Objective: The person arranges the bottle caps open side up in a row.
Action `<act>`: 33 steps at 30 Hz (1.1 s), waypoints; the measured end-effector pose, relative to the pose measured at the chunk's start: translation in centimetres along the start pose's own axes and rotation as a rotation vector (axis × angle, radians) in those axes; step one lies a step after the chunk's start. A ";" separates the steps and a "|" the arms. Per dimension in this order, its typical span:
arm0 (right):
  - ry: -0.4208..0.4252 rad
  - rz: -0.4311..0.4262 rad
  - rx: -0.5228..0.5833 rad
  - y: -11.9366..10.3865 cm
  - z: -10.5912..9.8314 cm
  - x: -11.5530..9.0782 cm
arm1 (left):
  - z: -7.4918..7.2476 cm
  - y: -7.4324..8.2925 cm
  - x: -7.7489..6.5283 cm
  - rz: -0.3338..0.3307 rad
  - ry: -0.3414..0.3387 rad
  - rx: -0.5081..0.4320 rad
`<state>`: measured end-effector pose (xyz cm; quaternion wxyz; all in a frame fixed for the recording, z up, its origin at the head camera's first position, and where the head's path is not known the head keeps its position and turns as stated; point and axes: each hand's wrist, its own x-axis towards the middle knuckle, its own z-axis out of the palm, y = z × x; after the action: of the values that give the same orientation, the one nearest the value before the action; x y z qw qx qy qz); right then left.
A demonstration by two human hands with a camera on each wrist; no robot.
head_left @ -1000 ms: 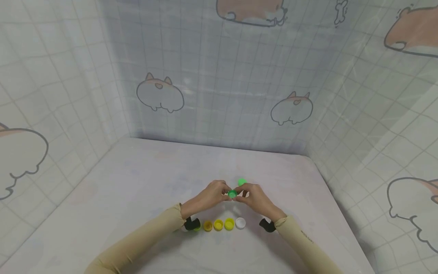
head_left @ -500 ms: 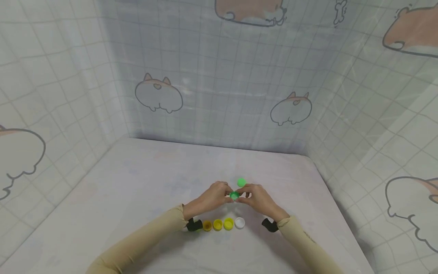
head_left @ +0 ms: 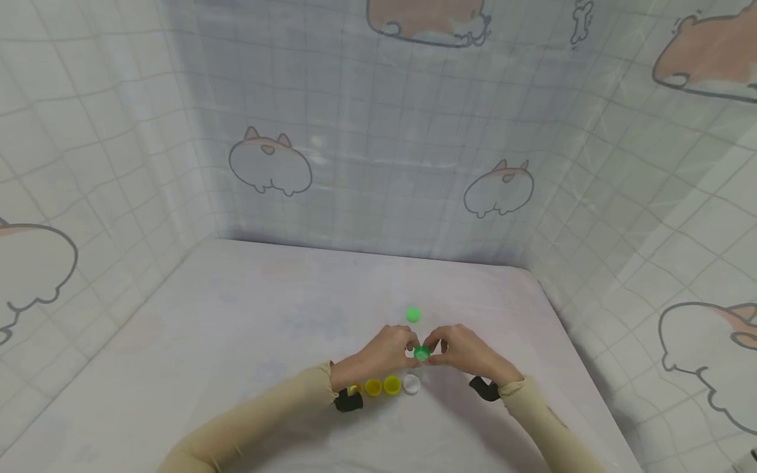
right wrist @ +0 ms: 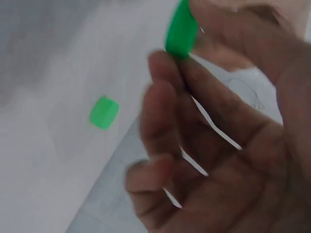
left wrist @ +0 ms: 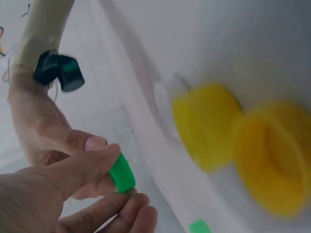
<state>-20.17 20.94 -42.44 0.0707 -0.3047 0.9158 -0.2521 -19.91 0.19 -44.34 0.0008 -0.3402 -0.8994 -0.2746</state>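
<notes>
In front of me, above the table, both hands meet at a small green cap (head_left: pixel 422 353) with its hollow side towards the head camera. My left hand (head_left: pixel 387 350) pinches one side of it between thumb and finger, clear in the left wrist view, where the cap (left wrist: pixel 123 174) appears edge-on. From the other side my right hand (head_left: pixel 470 350) pinches it as well; its remaining fingers (right wrist: pixel 158 116) curl loosely without holding anything. Just beyond the hands, a lighter green cap (head_left: pixel 413 315) lies on the table.
Nearer the body, a row holds a white cap (head_left: pixel 411 383), a yellow cap (head_left: pixel 392 385), a second yellow cap (head_left: pixel 373 387) and a darker yellow one partly covered by the left wrist's black camera mount (head_left: pixel 349 400). Another black mount (head_left: pixel 485 389) hangs under the right wrist.
Both hands have shifted right and nearer the body with the green cap between them. The left forearm now covers the left end of the row. The lighter green cap lies uncovered.
</notes>
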 end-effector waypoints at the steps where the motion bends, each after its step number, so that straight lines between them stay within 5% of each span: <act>1: -0.020 -0.001 -0.005 0.1 -0.1 -0.2 | 0.2 0.2 0.0 0.001 -0.011 0.012; 11: -0.193 0.052 -0.039 0.0 -0.3 -1.1 | 2.4 2.0 0.0 -0.009 -0.062 0.194; 19: -0.244 0.070 -0.044 0.2 0.5 -1.5 | 3.6 2.5 -0.2 0.026 -0.058 0.355; 33: -0.281 0.073 -0.012 0.8 1.4 -1.2 | 4.0 2.4 -0.4 0.016 -0.088 0.340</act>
<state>-19.24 21.57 -44.05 0.2055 -0.3041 0.9087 -0.1987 -17.37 3.36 -46.62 0.0210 -0.3541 -0.9292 -0.1035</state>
